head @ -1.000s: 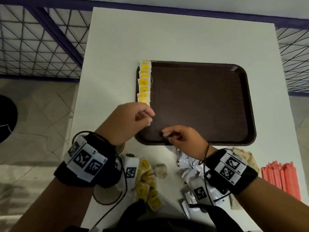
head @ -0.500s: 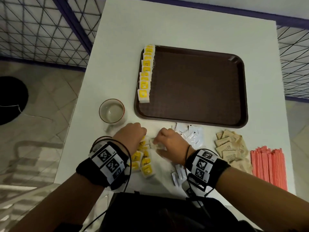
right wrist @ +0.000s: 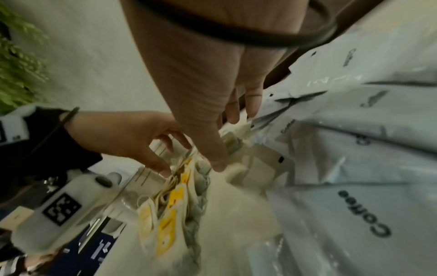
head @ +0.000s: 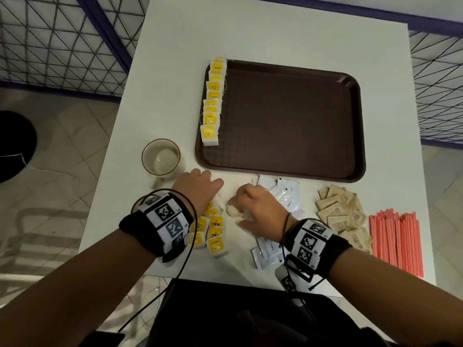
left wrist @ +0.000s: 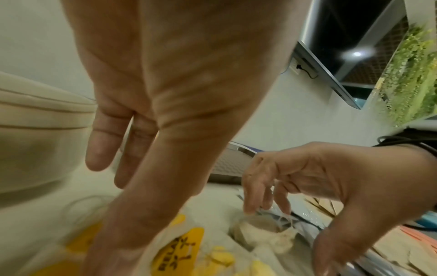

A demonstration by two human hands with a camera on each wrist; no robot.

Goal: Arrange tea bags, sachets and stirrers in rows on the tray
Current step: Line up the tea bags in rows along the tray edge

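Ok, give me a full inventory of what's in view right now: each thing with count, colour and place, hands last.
Rectangular plastic tray: one, dark brown, mid-table.
Row of tagged tea bags: about eight, yellow and white, along the tray's left edge.
Loose tea bag pile: several, yellow and white, on the table under the left hand.
Ceramic mug: one, cream with a brown rim, left of the tray.
Coffee sachets: several, white, below the tray around the right hand.
Paper sugar sachets: a pile, tan, right of the white ones.
Stirrers: a bundle, red, at the table's right edge.
Table: one, white.
Left hand: over the loose pile.
Right hand: fingers on a white tea bag.
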